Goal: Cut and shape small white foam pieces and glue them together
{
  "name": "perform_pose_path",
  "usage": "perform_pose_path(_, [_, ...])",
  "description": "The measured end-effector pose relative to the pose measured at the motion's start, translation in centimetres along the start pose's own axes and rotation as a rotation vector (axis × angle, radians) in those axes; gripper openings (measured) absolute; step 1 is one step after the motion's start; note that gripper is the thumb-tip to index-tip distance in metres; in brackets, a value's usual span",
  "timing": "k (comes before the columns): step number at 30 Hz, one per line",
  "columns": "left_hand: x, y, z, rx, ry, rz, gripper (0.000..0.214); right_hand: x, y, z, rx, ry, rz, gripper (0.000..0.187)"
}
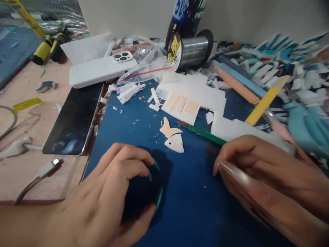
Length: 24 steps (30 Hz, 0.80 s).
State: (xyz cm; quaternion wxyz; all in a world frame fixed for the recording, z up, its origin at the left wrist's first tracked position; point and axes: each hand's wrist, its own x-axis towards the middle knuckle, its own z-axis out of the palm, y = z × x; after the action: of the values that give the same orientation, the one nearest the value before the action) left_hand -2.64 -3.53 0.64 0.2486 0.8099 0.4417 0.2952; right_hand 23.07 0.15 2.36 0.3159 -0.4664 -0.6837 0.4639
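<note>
My left hand (pixel 115 185) hovers over the blue mat (pixel 185 206), thumb and fingers curled but apart, with nothing between them. My right hand (pixel 262 178) is blurred, its thumb and index fingertips pinched together; whatever they hold, if anything, is hidden. Just beyond that hand lies a craft knife (pixel 205 134) with a green handle, whose rear end passes out of sight behind my fingers. Between the hands, farther off, rest a white fish-head-shaped piece (pixel 175 143) with a dark eye dot and a peach tail-shaped piece (pixel 169 129), close together.
White foam sheets (pixel 190 87) and small offcuts lie behind the pieces. A wire spool (pixel 194 51) stands before a dark bottle (pixel 185 17). Left are a black phone (pixel 74 118), a white phone (pixel 102 70) and a cable (pixel 41 175). Scraps (pixel 295 61) heap at right.
</note>
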Motion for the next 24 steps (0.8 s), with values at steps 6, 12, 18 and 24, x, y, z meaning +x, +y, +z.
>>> perform_pose_path(6, [0.6, 0.5, -0.8, 0.123, -0.049, 0.017, 0.036, 0.1, 0.5, 0.7, -0.266, 0.287, -0.302, 0.031])
perform_pose_path(12, [1.4, 0.7, -1.2, 0.131, -0.121, -0.011, 0.037, 0.3, 1.5, 1.1, -0.557, 0.189, -0.472, 0.04])
perform_pose_path(18, [1.5, 0.5, -1.3, 0.108, -0.186, -0.005, 0.039, -0.1, 1.8, 1.4, -0.537, 0.15, -0.419, 0.036])
perform_pose_path(24, [1.3, 0.7, -1.4, 0.066, -0.193, -0.066, 0.039, -0.2, 1.4, 1.4, -0.494, 0.117, -0.404, 0.034])
